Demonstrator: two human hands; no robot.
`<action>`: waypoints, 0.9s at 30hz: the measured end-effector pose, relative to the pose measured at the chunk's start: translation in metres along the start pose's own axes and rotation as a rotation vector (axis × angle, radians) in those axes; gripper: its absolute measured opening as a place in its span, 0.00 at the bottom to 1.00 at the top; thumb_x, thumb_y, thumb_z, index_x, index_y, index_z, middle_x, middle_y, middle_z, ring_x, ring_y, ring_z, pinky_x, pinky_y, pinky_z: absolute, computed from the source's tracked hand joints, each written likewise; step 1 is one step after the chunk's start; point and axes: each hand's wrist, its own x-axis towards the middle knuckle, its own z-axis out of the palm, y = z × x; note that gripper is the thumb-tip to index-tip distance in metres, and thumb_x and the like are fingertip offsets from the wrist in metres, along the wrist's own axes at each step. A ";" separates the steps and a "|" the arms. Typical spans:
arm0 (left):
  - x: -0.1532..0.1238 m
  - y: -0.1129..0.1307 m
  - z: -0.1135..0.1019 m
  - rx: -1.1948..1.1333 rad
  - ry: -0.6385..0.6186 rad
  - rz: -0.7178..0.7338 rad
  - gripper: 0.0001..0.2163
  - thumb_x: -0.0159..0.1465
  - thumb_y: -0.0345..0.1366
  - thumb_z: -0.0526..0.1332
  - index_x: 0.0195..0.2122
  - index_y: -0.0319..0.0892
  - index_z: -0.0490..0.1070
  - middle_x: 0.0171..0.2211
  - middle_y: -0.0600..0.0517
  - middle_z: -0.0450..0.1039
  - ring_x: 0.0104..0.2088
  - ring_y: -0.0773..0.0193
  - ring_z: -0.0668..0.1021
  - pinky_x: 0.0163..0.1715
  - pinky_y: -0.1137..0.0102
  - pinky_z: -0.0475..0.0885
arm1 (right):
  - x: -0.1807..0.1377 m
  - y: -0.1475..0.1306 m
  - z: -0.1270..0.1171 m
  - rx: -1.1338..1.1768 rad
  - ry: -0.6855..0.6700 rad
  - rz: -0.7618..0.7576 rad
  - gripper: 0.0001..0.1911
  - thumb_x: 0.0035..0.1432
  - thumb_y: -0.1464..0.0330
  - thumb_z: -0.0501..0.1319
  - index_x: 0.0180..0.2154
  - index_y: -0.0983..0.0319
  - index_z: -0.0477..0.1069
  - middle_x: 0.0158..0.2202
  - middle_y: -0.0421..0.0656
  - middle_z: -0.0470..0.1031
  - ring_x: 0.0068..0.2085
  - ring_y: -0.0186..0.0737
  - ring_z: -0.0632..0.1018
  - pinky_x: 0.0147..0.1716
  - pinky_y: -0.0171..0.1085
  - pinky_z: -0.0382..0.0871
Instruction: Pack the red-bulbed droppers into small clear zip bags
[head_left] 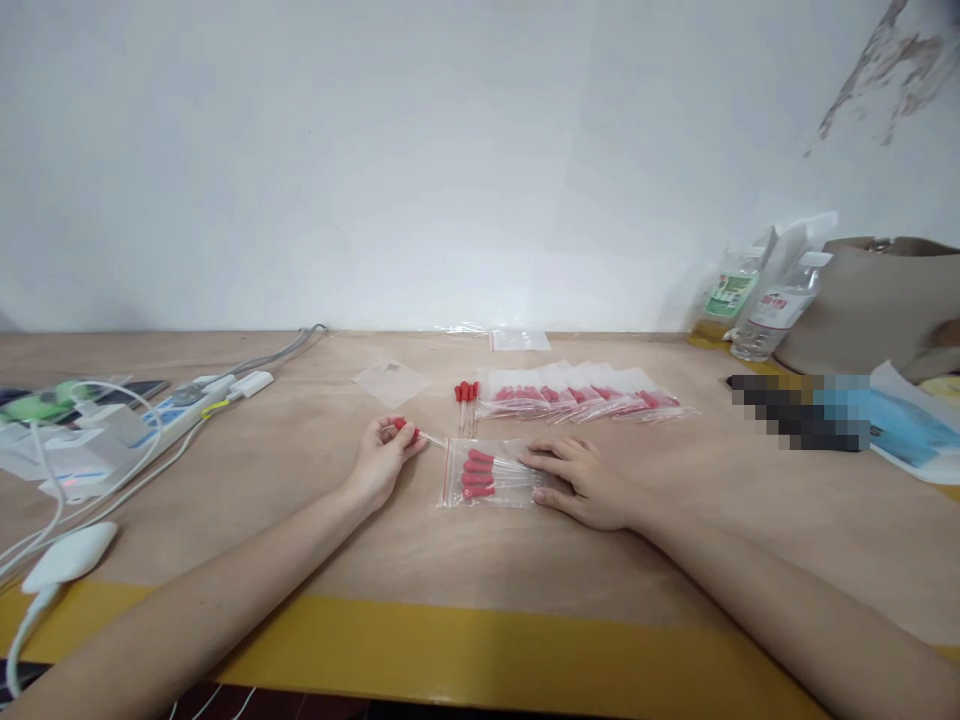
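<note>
My left hand (pixel 384 458) pinches the red rubber bulb of a glass dropper (pixel 406 427). Its clear tube points right, at the red-striped mouth of a clear zip bag (pixel 510 495). Several red-bulbed droppers (pixel 478 468) lie side by side inside that bag, bulbs toward its mouth. Resting palm down, my right hand (pixel 589 484) has its fingers apart on the bag's right end. Just beyond the bag lie a few loose droppers (pixel 467 392), bulbs pointing away from me. A fanned row of filled zip bags (pixel 577 392) is to their right.
Flat zip bags (pixel 520 341) lie near the wall, another clear bag (pixel 391 380) to the left. A power strip (pixel 184 412) with cables and a white mouse-shaped item (pixel 71 557) occupies the left. Bottles (pixel 780 308), a beige bag (pixel 870 300) and a blue packet (pixel 911 425) stand right.
</note>
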 end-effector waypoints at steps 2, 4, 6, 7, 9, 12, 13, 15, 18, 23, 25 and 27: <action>-0.001 0.000 0.000 -0.002 -0.005 -0.016 0.07 0.57 0.22 0.57 0.32 0.39 0.60 0.25 0.55 0.65 0.27 0.74 0.74 0.37 0.72 0.75 | 0.000 0.001 0.001 0.004 0.003 -0.004 0.25 0.58 0.54 0.49 0.55 0.52 0.59 0.54 0.47 0.62 0.54 0.47 0.62 0.51 0.49 0.53; -0.001 0.000 -0.001 -0.002 0.002 -0.020 0.07 0.57 0.22 0.57 0.32 0.39 0.60 0.26 0.55 0.65 0.27 0.74 0.74 0.38 0.70 0.75 | 0.000 0.002 0.001 0.007 0.008 -0.005 0.25 0.58 0.54 0.49 0.56 0.52 0.58 0.54 0.47 0.62 0.54 0.47 0.62 0.51 0.50 0.53; 0.001 -0.001 -0.001 -0.009 0.026 0.001 0.07 0.58 0.22 0.56 0.32 0.39 0.60 0.26 0.55 0.64 0.27 0.74 0.73 0.38 0.70 0.75 | 0.000 0.002 0.002 0.007 0.008 -0.005 0.25 0.58 0.53 0.49 0.56 0.52 0.57 0.54 0.47 0.62 0.54 0.48 0.63 0.51 0.50 0.53; 0.001 -0.001 -0.001 -0.017 0.037 0.016 0.07 0.58 0.22 0.56 0.32 0.39 0.60 0.26 0.55 0.64 0.27 0.75 0.73 0.39 0.70 0.75 | 0.000 0.002 0.001 0.006 0.006 -0.006 0.25 0.58 0.53 0.49 0.56 0.52 0.57 0.54 0.47 0.62 0.54 0.48 0.62 0.51 0.51 0.53; 0.001 -0.003 0.001 -0.036 0.047 0.030 0.07 0.58 0.22 0.56 0.32 0.39 0.60 0.26 0.56 0.64 0.27 0.75 0.74 0.40 0.70 0.75 | 0.000 0.002 0.001 0.005 0.001 -0.008 0.26 0.58 0.53 0.49 0.56 0.52 0.58 0.55 0.47 0.62 0.54 0.48 0.62 0.51 0.51 0.52; -0.003 -0.003 0.005 -0.058 0.030 -0.008 0.07 0.58 0.20 0.55 0.31 0.39 0.60 0.25 0.57 0.64 0.26 0.76 0.74 0.40 0.71 0.74 | 0.000 0.001 0.001 0.007 0.006 -0.002 0.26 0.58 0.53 0.49 0.56 0.53 0.58 0.54 0.47 0.62 0.54 0.48 0.62 0.51 0.51 0.52; -0.005 -0.003 0.006 -0.055 0.011 -0.032 0.08 0.58 0.20 0.55 0.30 0.39 0.60 0.25 0.56 0.65 0.26 0.76 0.74 0.40 0.71 0.74 | 0.000 0.001 0.001 0.007 0.009 0.001 0.26 0.58 0.52 0.49 0.56 0.53 0.58 0.54 0.47 0.62 0.54 0.47 0.62 0.51 0.51 0.52; -0.008 -0.002 0.006 -0.019 -0.057 -0.084 0.07 0.57 0.20 0.57 0.30 0.38 0.61 0.24 0.56 0.67 0.27 0.74 0.75 0.40 0.72 0.73 | 0.000 0.002 0.001 0.008 0.015 0.001 0.26 0.58 0.52 0.49 0.56 0.53 0.59 0.55 0.47 0.62 0.54 0.47 0.63 0.51 0.51 0.52; -0.010 -0.001 0.001 0.134 -0.212 -0.125 0.07 0.52 0.24 0.63 0.28 0.37 0.64 0.24 0.54 0.70 0.27 0.71 0.76 0.38 0.72 0.72 | 0.000 0.003 0.002 0.014 0.021 -0.010 0.26 0.57 0.53 0.50 0.55 0.53 0.59 0.55 0.47 0.62 0.54 0.47 0.63 0.51 0.51 0.52; -0.008 -0.003 -0.007 0.451 -0.342 -0.031 0.14 0.44 0.37 0.69 0.30 0.37 0.72 0.27 0.51 0.75 0.28 0.66 0.76 0.36 0.69 0.71 | 0.000 0.004 0.003 0.012 0.030 -0.022 0.26 0.57 0.53 0.50 0.56 0.53 0.59 0.55 0.47 0.62 0.54 0.47 0.63 0.51 0.51 0.52; -0.008 -0.004 -0.007 0.480 -0.370 0.000 0.16 0.44 0.38 0.68 0.33 0.37 0.73 0.30 0.50 0.75 0.32 0.65 0.76 0.38 0.68 0.70 | 0.000 0.004 0.003 0.013 0.034 -0.032 0.26 0.57 0.53 0.51 0.56 0.53 0.59 0.55 0.47 0.62 0.54 0.48 0.63 0.51 0.51 0.52; -0.007 -0.007 -0.006 0.488 -0.375 0.041 0.18 0.44 0.37 0.68 0.36 0.38 0.72 0.32 0.50 0.75 0.32 0.65 0.76 0.40 0.67 0.69 | 0.000 0.004 0.003 0.013 0.035 -0.041 0.26 0.57 0.53 0.51 0.56 0.53 0.59 0.54 0.47 0.62 0.53 0.48 0.63 0.51 0.51 0.53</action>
